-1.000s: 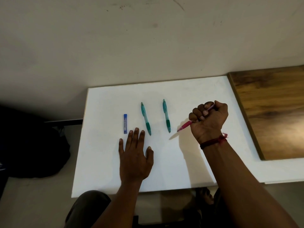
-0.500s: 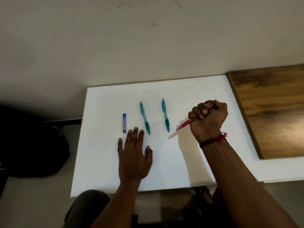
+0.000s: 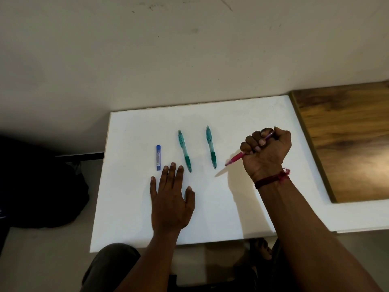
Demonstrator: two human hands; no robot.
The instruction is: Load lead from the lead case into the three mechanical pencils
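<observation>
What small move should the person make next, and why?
Probably the left hand should reach forward and pick up the blue lead case: it lies untouched just ahead of it, while the right hand grips the pink pencil.

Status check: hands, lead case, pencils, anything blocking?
Right hand gripping pink pencil in a fist. Left hand flat on white board, holding nothing. Lead case, left green pencil, right green pencil lying apart, unobstructed.

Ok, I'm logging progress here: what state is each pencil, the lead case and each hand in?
pink pencil: gripped by right hand, tip raised off table.
left teal pencil: lying on table, untouched.
right teal pencil: lying on table, untouched.
lead case: lying flat, untouched.
left hand: flat on table, empty.
right hand: fisted round pink pencil.
</observation>
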